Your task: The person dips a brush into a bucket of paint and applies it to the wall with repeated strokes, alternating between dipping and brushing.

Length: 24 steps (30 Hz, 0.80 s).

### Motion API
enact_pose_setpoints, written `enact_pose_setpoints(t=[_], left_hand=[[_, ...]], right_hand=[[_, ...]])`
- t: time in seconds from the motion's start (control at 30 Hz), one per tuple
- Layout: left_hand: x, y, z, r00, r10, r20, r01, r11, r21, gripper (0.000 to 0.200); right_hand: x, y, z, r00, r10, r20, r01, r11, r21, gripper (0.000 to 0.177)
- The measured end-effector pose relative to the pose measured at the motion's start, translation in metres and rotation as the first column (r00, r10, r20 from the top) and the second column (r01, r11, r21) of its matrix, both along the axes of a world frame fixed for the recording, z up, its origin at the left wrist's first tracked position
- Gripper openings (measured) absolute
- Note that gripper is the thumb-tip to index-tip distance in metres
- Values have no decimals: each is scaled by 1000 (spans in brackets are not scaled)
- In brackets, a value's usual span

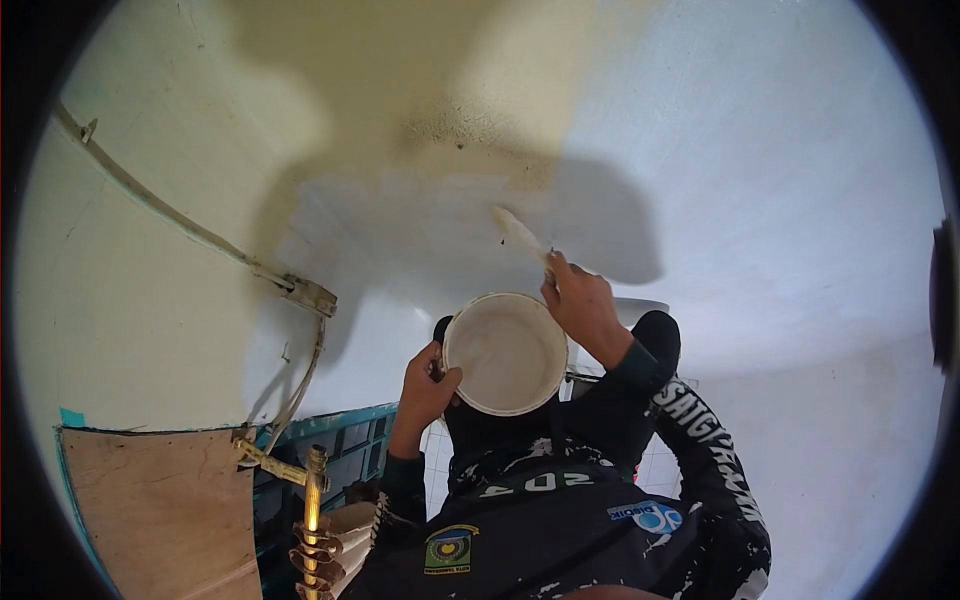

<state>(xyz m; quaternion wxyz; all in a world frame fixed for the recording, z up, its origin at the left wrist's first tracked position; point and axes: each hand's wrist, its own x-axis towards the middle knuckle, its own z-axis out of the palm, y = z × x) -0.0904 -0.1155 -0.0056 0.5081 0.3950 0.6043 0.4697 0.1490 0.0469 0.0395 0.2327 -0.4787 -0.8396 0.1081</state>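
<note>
My left hand point(428, 392) grips the side of a round white bucket point(551, 335), with the thumb over its rim. The bucket is tilted toward me at my lap, and its inside looks whitish. In my right hand point(584, 308) is a paintbrush point(520, 234) covered in pale paint, its handle mostly hidden by my fingers. The brush tip points up and left, right at the wall point(430, 225), where fresh white paint borders the older cream surface. A dark, speckled rough patch point(460, 124) lies above the brush.
A cable conduit point(165, 212) runs down the wall at left to a small box point(311, 296). Below are a wooden panel point(160, 505), a teal frame point(345, 440) and a brass-coloured rod point(313, 510) with cloth. A dark object point(943, 295) sits on the wall at far right.
</note>
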Motion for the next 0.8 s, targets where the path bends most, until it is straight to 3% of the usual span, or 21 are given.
enact_pose_setpoints(t=[0.07,0.37,0.5,0.57,0.8], left_hand=[[0,1,-5,1000,-5,1,5,1000,16,14],[0,-7,-8,1000,3,20,-3,1000,10,17],[-2,-12,-7,999,6,42,-8,1000,29,16],[-3,-12,-7,999,13,40,-14,999,35,15],[7,3,8,999,-32,-35,33,999,8,14]], right_hand=[[-10,10,-5,998,66,13,-66,998,-12,29],[-7,8,-33,997,-11,-78,11,1000,-7,31],[4,5,-9,995,-44,-88,42,999,-26,28],[14,4,12,995,-9,-100,-5,990,-139,26],[13,8,49,999,30,-29,-32,997,-65,26]])
